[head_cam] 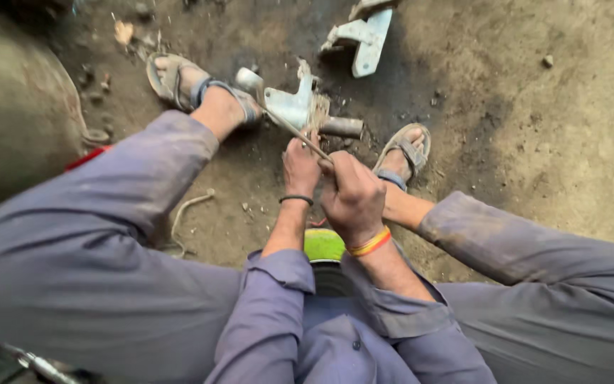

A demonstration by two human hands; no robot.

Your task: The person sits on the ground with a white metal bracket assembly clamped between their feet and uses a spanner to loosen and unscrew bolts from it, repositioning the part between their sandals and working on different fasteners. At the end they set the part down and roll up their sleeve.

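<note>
Dusty lavender shirt and trousers (108, 242), sleeves rolled; black wristband (296, 200), orange-yellow wristband (369, 243); grey strap sandals (179, 78).

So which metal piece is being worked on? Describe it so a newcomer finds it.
Start at the dirt floor between the two sandalled feet. The pale metal bracket lies there, before the left hand. Unlike the second bracket farther off, a thin rod touches it.

Hemmed in at 10 and 2 o'clock by sandalled feet (179, 80) and (405, 151), with raised knees walling both sides. Blocked at 12 o'clock by the metal bracket (289, 107) and its pipe stub (341, 127) on the dirt floor (534, 128). Second bracket (365, 39) farther out at 12. Open ground from 1 to 3 o'clock; narrow gap between bracket and right foot.
</note>
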